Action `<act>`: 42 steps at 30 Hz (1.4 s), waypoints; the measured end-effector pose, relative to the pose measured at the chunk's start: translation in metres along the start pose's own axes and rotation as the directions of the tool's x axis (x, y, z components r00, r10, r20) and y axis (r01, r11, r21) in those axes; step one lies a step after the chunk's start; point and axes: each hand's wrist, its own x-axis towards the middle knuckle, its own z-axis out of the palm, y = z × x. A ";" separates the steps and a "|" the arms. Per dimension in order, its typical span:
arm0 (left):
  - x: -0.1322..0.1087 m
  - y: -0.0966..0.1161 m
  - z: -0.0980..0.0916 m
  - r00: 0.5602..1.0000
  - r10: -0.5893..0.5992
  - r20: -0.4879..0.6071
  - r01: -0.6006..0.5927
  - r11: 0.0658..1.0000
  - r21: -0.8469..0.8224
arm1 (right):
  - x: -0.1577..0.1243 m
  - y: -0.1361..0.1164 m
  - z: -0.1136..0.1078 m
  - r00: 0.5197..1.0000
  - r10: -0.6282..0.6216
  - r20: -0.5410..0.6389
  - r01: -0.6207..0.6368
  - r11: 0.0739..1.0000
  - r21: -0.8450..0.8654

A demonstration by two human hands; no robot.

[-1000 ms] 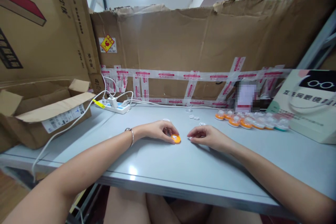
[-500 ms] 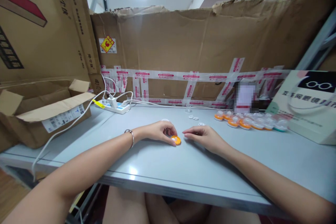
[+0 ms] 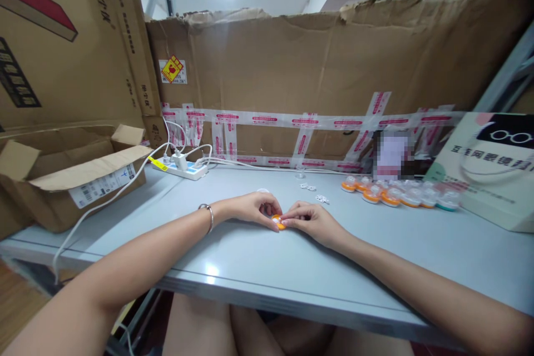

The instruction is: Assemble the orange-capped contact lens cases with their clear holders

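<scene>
My left hand (image 3: 257, 208) grips a small round orange disc (image 3: 281, 227) by its edge, thumb in front and fingers behind, on the table. White shows on the disc's upper face. From the right, my right hand (image 3: 319, 223) reaches in with thumb and forefinger pinched together over the disc; whatever lies between those fingertips is too small to make out. Just beyond my hands lie small white cut-out pieces (image 3: 322, 199) and more white pieces (image 3: 307, 187). Part of a white round piece (image 3: 262, 190) shows behind my left hand.
Several clear-domed discs with orange or teal bases (image 3: 391, 196) cluster at the right, beside a paper bag (image 3: 488, 178). A clear small cup (image 3: 300, 172) stands at the back. An open carton (image 3: 75, 178), a power strip (image 3: 183, 168) and white cables occupy the left.
My right hand has moved left, and its pinched fingertips now meet the orange disc. The white piece it partly covered now shows fully. My left hand stays put.
</scene>
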 end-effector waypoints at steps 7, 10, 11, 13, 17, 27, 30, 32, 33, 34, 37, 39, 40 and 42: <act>0.000 0.001 -0.001 1.000 -0.020 0.006 0.020 0.999 -0.026 | 0.001 0.000 -0.003 1.000 0.011 0.027 -0.012 1.000 0.014; -0.001 0.001 0.000 1.000 -0.027 0.000 0.027 0.999 -0.045 | -0.001 0.000 -0.008 1.000 0.019 0.006 -0.019 1.000 0.009; -0.001 0.001 0.000 1.000 -0.024 0.000 0.024 0.999 -0.045 | -0.002 0.000 -0.010 1.000 0.010 -0.003 -0.010 1.000 -0.007; -0.001 0.001 0.000 1.000 -0.012 0.002 0.012 0.999 -0.042 | -0.005 0.000 -0.012 1.000 -0.030 -0.007 0.030 0.998 -0.056; -0.001 0.000 0.001 1.000 -0.003 -0.008 0.003 0.999 -0.045 | -0.009 -0.001 -0.010 0.993 -0.110 0.034 0.113 0.990 -0.083; 0.000 -0.002 0.003 1.000 0.005 -0.009 -0.006 0.997 -0.072 | -0.012 -0.006 -0.005 0.987 -0.149 0.059 0.156 0.981 -0.120; 0.000 -0.003 0.005 0.999 0.019 -0.031 -0.022 0.996 -0.083 | -0.012 -0.007 -0.002 0.997 -0.070 0.015 0.071 0.993 -0.099; 0.000 -0.003 0.006 0.998 0.048 -0.047 -0.052 0.995 -0.085 | -0.011 -0.006 -0.001 0.999 -0.035 -0.004 0.035 0.998 -0.061; 0.000 -0.002 0.007 0.997 0.063 -0.054 -0.067 0.994 -0.081 | -0.010 -0.005 0.000 1.000 -0.026 -0.004 0.026 0.999 -0.028; 0.000 -0.001 0.007 0.995 0.078 -0.059 -0.082 0.994 -0.074 | -0.009 -0.004 0.000 1.000 -0.016 0.004 0.016 1.000 0.021; 0.000 0.002 0.008 0.987 0.129 -0.099 -0.133 0.991 -0.029 | -0.005 0.000 0.001 0.998 0.020 0.060 -0.034 0.971 0.238; 0.001 0.004 0.009 0.970 0.194 -0.148 -0.192 0.981 0.029 | -0.004 0.002 0.001 0.995 0.049 0.086 -0.077 0.926 0.370; 0.001 0.005 0.009 0.957 0.229 -0.178 -0.220 0.973 0.070 | -0.003 0.002 0.000 0.994 0.062 0.088 -0.094 0.903 0.419; 0.002 0.006 0.009 0.926 0.295 -0.234 -0.262 0.951 0.161 | -0.001 0.002 -0.001 0.994 0.076 0.078 -0.104 0.870 0.482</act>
